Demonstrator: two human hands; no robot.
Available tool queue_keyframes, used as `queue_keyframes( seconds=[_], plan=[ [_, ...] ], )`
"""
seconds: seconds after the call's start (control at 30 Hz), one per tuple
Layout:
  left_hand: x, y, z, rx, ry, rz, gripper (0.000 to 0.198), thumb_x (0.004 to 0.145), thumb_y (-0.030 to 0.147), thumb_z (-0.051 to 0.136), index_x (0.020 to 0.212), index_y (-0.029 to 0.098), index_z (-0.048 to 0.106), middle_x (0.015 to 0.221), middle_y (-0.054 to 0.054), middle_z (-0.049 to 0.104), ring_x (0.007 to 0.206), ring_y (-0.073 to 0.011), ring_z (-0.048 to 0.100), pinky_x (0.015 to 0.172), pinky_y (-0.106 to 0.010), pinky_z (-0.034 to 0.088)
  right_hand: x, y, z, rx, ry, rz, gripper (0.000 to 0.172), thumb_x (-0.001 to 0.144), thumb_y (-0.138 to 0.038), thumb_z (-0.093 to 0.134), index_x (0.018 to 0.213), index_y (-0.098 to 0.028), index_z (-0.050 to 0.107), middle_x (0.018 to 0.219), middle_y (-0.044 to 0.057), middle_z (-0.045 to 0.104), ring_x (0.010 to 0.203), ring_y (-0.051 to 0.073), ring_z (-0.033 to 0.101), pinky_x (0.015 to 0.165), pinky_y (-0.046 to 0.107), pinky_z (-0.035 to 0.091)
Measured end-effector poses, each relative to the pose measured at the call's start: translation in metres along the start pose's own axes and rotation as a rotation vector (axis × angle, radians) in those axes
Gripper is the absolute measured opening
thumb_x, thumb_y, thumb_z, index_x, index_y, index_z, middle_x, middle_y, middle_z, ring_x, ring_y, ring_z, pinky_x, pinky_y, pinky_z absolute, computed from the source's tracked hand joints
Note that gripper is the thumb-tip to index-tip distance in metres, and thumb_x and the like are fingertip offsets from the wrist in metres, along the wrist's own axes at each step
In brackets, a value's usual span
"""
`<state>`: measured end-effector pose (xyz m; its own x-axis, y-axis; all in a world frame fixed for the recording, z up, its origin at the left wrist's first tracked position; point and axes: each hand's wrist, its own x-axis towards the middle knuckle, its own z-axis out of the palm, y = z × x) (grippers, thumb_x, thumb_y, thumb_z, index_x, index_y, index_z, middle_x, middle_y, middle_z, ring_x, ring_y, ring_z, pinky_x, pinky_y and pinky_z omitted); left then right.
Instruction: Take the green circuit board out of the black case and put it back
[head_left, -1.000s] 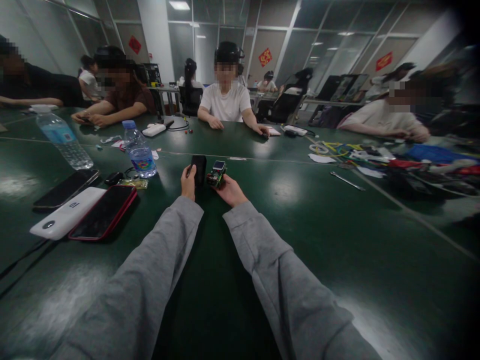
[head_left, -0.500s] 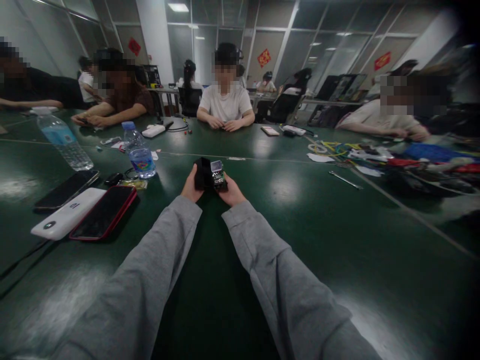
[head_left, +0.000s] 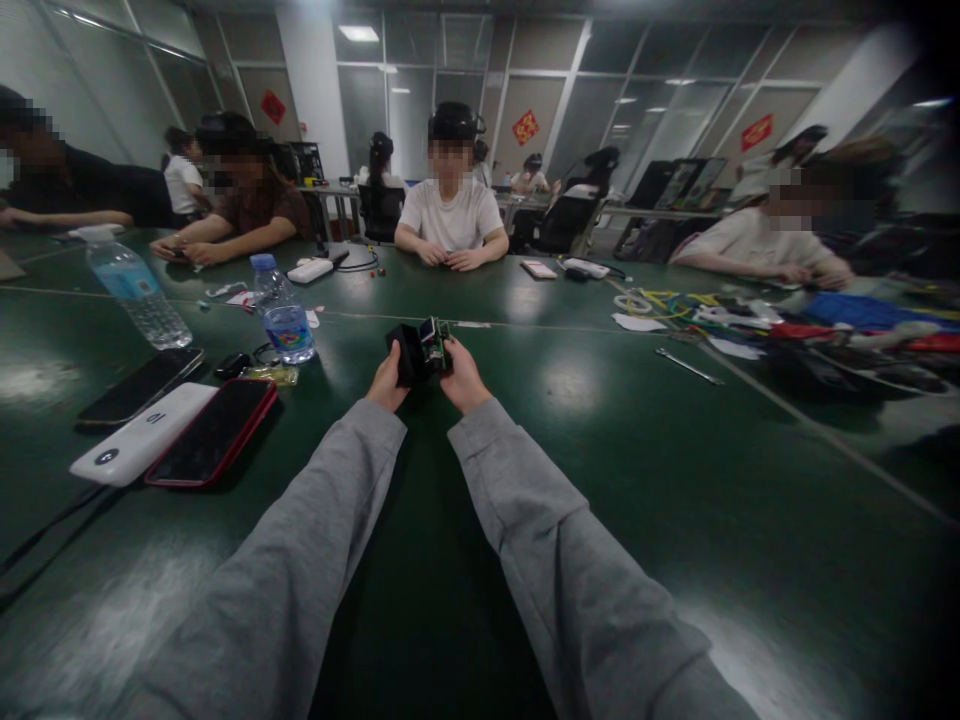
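Note:
In the head view, my left hand (head_left: 388,381) is closed around a black box-shaped housing (head_left: 407,356) above the green table (head_left: 435,560). My right hand (head_left: 464,377) grips a small circuit board (head_left: 434,346) with a little screen and metal parts on it. Board and housing are held side by side, very close together; whether they touch I cannot tell. Fingers hide the outer side of each part.
To my left stand two water bottles (head_left: 283,312), with a red-cased phone (head_left: 214,432), a white power bank (head_left: 142,433) and a dark phone (head_left: 140,388). A wrench (head_left: 688,367) and tangled cables (head_left: 667,305) lie at right. A person (head_left: 452,215) sits opposite.
The circuit board has turned in my right hand, so its screen and edge now stand more upright. My left hand keeps the housing, which is slightly tilted. The camera view has shifted a little.

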<state>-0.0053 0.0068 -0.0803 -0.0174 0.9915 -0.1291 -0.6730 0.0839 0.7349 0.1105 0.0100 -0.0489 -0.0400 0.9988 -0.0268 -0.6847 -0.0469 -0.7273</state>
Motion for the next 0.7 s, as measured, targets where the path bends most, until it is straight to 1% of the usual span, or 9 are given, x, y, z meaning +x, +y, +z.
queue_keyframes(
  seconds=[0.1,0.2,0.3,0.4,0.47,0.53,0.63,0.7],
  plan=[
    [-0.002,0.000,0.001,0.025,-0.017,0.005,0.048,0.088,0.049,0.060,0.118,0.012,0.063,0.101,-0.012,0.074,0.094,-0.0224,0.071,0.089,-0.035,0.055,0.001,0.007,0.002,-0.144,0.015,-0.051,0.027,0.088,-0.014,0.049,0.111,-0.023,0.062,0.091,-0.002,0.072,0.089,0.015,0.068,0.090,0.032,0.055],
    [-0.006,0.000,0.003,0.036,-0.036,0.015,0.046,0.087,0.048,0.062,0.116,0.012,0.064,0.100,-0.012,0.074,0.094,-0.0220,0.071,0.089,-0.035,0.055,0.002,0.013,0.000,-0.373,0.046,-0.140,0.040,0.089,-0.020,0.049,0.129,-0.024,0.054,0.112,0.003,0.067,0.107,0.018,0.063,0.101,0.039,0.048],
    [-0.008,0.000,0.004,0.047,-0.028,0.033,0.043,0.086,0.044,0.065,0.115,0.012,0.063,0.102,-0.012,0.074,0.095,-0.0212,0.071,0.091,-0.034,0.054,0.001,0.016,-0.002,-0.686,0.070,-0.258,0.051,0.089,-0.026,0.049,0.139,-0.023,0.046,0.128,0.009,0.057,0.124,0.023,0.051,0.112,0.046,0.036],
    [-0.008,-0.002,0.003,0.064,-0.027,0.038,0.040,0.087,0.043,0.064,0.113,0.013,0.063,0.102,-0.012,0.073,0.097,-0.0216,0.070,0.091,-0.034,0.053,-0.003,0.020,-0.004,-0.932,0.072,-0.351,0.056,0.089,-0.032,0.048,0.143,-0.024,0.041,0.135,0.013,0.048,0.135,0.029,0.039,0.116,0.055,0.026],
    [-0.006,-0.003,0.002,0.075,-0.035,0.048,0.039,0.086,0.043,0.065,0.111,0.014,0.063,0.101,-0.012,0.073,0.100,-0.0221,0.069,0.092,-0.034,0.052,-0.005,0.024,-0.005,-1.000,0.053,-0.378,0.057,0.089,-0.036,0.046,0.145,-0.028,0.037,0.135,0.013,0.046,0.136,0.033,0.035,0.114,0.061,0.025],
    [-0.005,-0.003,0.001,0.086,-0.035,0.058,0.038,0.085,0.044,0.066,0.108,0.015,0.064,0.101,-0.012,0.073,0.102,-0.0224,0.069,0.092,-0.034,0.052,-0.006,0.028,-0.005,-1.026,0.044,-0.388,0.059,0.090,-0.039,0.044,0.147,-0.030,0.034,0.136,0.013,0.044,0.136,0.034,0.034,0.113,0.063,0.024],
    [-0.006,-0.003,0.001,0.103,-0.019,0.059,0.038,0.082,0.047,0.068,0.104,0.016,0.065,0.101,-0.011,0.073,0.102,-0.0231,0.068,0.091,-0.034,0.052,-0.006,0.033,-0.005,-1.044,0.036,-0.400,0.062,0.091,-0.041,0.041,0.150,-0.026,0.028,0.138,0.015,0.041,0.137,0.033,0.033,0.115,0.060,0.023],
    [-0.007,-0.002,0.001,0.109,-0.018,0.056,0.038,0.081,0.049,0.069,0.102,0.016,0.065,0.101,-0.011,0.072,0.101,-0.0234,0.068,0.089,-0.034,0.052,-0.005,0.034,-0.004,-1.031,0.003,-0.415,0.064,0.092,-0.042,0.040,0.151,-0.024,0.024,0.141,0.015,0.038,0.139,0.032,0.031,0.117,0.058,0.021]
  ],
)
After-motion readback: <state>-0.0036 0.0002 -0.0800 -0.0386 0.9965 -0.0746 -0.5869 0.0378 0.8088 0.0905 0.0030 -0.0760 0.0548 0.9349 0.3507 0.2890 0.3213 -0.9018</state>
